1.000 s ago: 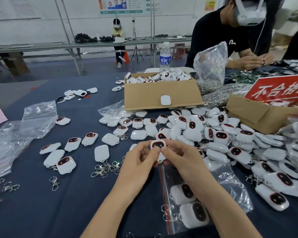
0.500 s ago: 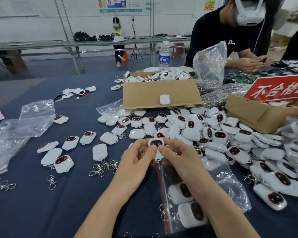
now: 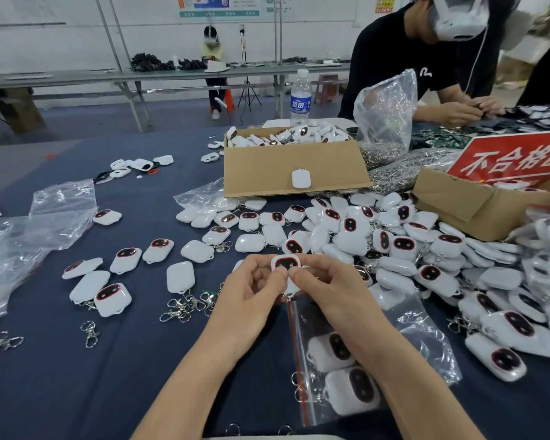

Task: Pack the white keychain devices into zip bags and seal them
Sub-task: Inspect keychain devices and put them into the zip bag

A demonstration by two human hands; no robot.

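Note:
My left hand (image 3: 254,290) and my right hand (image 3: 327,290) together pinch one white keychain device (image 3: 285,264) with a dark, red-rimmed face, held upright above the blue tablecloth. Both thumbs press on its lower front. Beneath my right forearm lies a clear zip bag (image 3: 356,360) with a red seal strip, and two devices lie inside it. A big heap of loose white devices (image 3: 394,246) spreads to the right, and more devices (image 3: 124,260) lie scattered on the left.
An open cardboard box (image 3: 296,166) full of devices stands behind the heap. A second box (image 3: 477,204) with a red sign is at the right. Empty plastic bags (image 3: 29,236) lie at the left, metal clasps (image 3: 185,308) near my left hand. Another person works at the back right.
Both hands hold the same device as before, a little farther from me; my fingers have shifted slightly on it. The zip bag has not moved.

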